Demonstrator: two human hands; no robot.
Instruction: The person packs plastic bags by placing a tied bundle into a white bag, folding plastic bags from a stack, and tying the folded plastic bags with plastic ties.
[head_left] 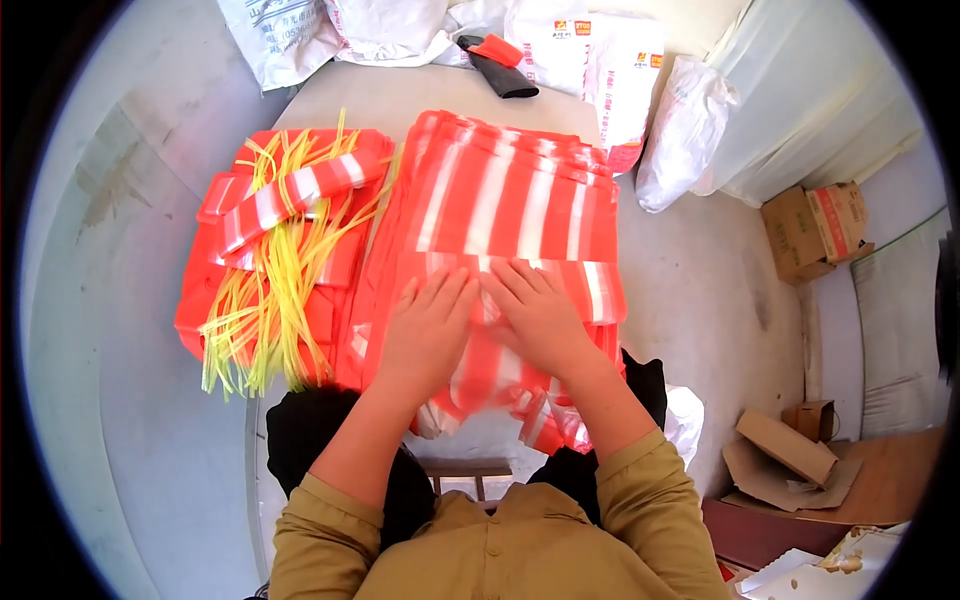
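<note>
A tall stack of red-and-white striped plastic sheets or bags (510, 190) lies in front of me. Across it runs a folded striped band (600, 290), its near part hanging toward my lap. My left hand (435, 320) rests flat on this band with the fingers pointing away from me. Beside it, nearly touching, my right hand (535, 310) lies flat too, its fingers slightly spread. Neither hand grips anything that shows. To the left are folded red bundles (200, 290) with yellow strips (275, 300) strewn over them.
White printed sacks (550, 50) stand along the far edge of the table (420, 95), with a black and red item (500, 70) near them. A white bag (685, 135) leans at the right. Cardboard boxes (815, 230) and flattened cardboard (790, 460) lie farther right.
</note>
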